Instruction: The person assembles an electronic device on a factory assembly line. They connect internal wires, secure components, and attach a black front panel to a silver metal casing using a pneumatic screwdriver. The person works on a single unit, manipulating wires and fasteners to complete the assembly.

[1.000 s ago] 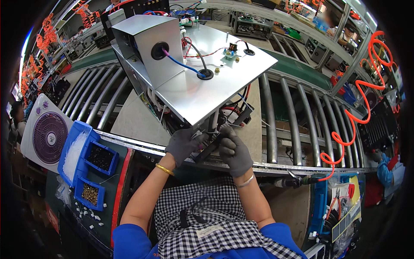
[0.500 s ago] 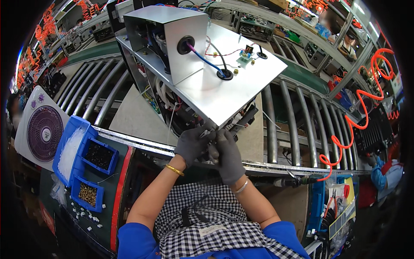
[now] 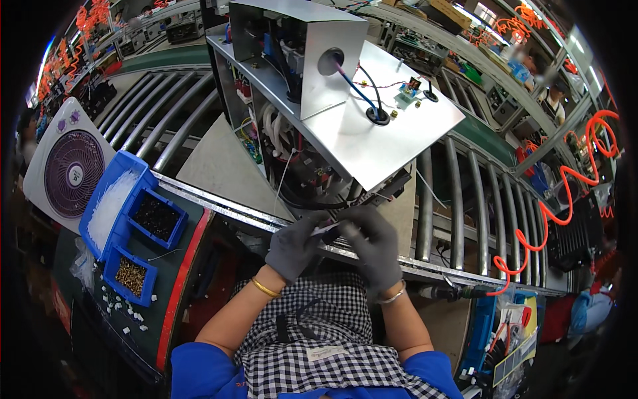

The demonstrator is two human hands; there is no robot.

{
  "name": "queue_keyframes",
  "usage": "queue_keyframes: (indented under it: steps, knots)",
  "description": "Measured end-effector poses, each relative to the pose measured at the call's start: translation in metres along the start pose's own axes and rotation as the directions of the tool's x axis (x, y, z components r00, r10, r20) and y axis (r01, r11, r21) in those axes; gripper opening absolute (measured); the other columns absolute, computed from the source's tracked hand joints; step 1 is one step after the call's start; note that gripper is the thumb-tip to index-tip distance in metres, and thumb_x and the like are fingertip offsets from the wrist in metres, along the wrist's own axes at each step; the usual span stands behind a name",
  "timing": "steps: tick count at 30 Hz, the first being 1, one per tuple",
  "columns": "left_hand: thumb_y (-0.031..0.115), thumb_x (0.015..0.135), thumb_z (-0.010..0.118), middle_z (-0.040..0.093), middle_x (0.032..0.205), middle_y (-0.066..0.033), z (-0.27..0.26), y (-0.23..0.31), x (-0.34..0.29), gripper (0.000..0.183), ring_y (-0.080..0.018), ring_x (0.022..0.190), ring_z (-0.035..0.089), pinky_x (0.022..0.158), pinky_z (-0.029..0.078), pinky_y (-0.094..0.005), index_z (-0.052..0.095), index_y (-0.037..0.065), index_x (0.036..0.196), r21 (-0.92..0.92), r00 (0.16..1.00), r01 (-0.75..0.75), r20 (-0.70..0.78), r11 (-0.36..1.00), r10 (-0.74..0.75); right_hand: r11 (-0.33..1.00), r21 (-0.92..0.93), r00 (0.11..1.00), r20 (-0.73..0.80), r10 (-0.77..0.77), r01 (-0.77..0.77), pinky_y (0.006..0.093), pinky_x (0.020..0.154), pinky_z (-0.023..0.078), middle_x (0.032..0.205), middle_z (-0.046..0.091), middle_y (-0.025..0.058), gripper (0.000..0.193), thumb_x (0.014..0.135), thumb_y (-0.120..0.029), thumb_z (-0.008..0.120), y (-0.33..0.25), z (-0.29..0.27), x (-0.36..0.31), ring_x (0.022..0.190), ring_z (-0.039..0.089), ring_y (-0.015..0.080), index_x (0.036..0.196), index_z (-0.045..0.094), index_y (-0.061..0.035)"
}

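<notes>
Losing the small pale strip (image 3: 325,228) is looking like the likeliest mishap: it is sitting between the left hand (image 3: 292,247) and the right hand (image 3: 373,246), close to the conveyor's metal rail (image 3: 216,203), and gloved fingertips are probably giving little feel, so a loose pinch could be letting it fall. Snagging is another danger, since black cables (image 3: 299,199) and a thin white tie (image 3: 284,176) are hanging near the knuckles, and the bare corner of the metal-topped unit (image 3: 379,149) is jutting toward the person, where a quick movement could be scraping a knuckle.

Both forearms (image 3: 236,309) are rising from the lower edge and converging just below that corner. The left hand is curling nearly closed, apparently pinching the strip. The right hand is facing it with bent fingers; blur is leaving unclear whether it is gripping anything.
</notes>
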State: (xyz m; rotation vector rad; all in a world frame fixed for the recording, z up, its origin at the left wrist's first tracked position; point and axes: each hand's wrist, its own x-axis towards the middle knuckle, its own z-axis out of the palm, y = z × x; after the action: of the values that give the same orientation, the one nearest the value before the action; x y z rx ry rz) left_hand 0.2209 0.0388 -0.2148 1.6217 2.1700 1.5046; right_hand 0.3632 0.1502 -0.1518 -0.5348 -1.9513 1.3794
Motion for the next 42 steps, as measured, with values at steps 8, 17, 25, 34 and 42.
queue_keyframes:
  steps: [8,17,25,34,42]
  knots:
    - [0.024,0.1,0.049,0.06,0.071,-0.0002,0.009,-0.066,-0.013,0.027,-0.0084,0.051,0.048,0.045,0.039,-0.0237,0.062,0.005,0.114,-0.608,0.878,0.478,0.298,0.634,-0.376,0.872,-0.406,0.908,-0.193,-0.373,0.272,0.0306,0.062,0.049,0.083,0.066,0.0096,0.02,0.088,-0.009,0.066,-0.005,-0.014,0.027,0.072,0.063,0.0175,0.107,0.066,-0.0025]
    - [0.03,0.104,0.047,0.052,0.066,0.0055,0.013,-0.065,0.014,0.023,-0.0017,0.039,0.03,0.034,0.025,-0.0159,0.059,0.01,0.104,-0.676,0.688,0.541,0.698,-0.5,-0.199,0.678,-0.68,0.953,0.115,-0.279,0.28,0.0396,0.062,0.052,0.082,0.071,0.0116,0.018,0.091,-0.02,0.061,0.009,0.038,0.058,0.071,0.069,0.0298,0.104,0.068,-0.0104]
    - [0.03,0.102,0.047,0.047,0.06,0.0076,0.016,-0.042,0.027,0.021,-0.0011,0.041,0.032,0.036,0.023,-0.0164,0.06,0.013,0.102,-0.762,0.646,0.599,0.641,-0.246,-0.413,0.634,-0.711,0.938,0.108,-0.328,0.304,0.0413,0.057,0.05,0.077,0.067,0.0116,0.017,0.092,-0.023,0.061,0.02,0.041,0.062,0.068,0.066,0.0305,0.105,0.067,-0.0144]
    - [0.031,0.099,0.047,0.056,0.072,0.0004,0.006,-0.029,0.018,0.031,-0.006,0.048,0.045,0.041,0.032,-0.0205,0.062,0.004,0.105,-0.734,0.813,0.559,0.395,0.386,-0.427,0.608,-0.716,0.917,0.113,-0.383,0.342,0.0388,0.053,0.048,0.069,0.066,0.0112,0.019,0.09,-0.019,0.064,0.02,0.041,0.061,0.059,0.065,0.0288,0.108,0.067,-0.0147]
    - [0.031,0.097,0.051,0.061,0.077,-0.0055,0.018,-0.074,0.008,0.035,-0.0096,0.049,0.049,0.043,0.038,-0.0204,0.061,-0.002,0.103,-0.746,0.788,0.612,0.55,0.261,-0.278,0.636,-0.685,0.909,0.092,-0.408,0.355,0.0411,0.057,0.049,0.084,0.069,0.0121,0.02,0.092,-0.016,0.062,0.032,0.032,0.063,0.066,0.066,0.0319,0.111,0.064,-0.0134]
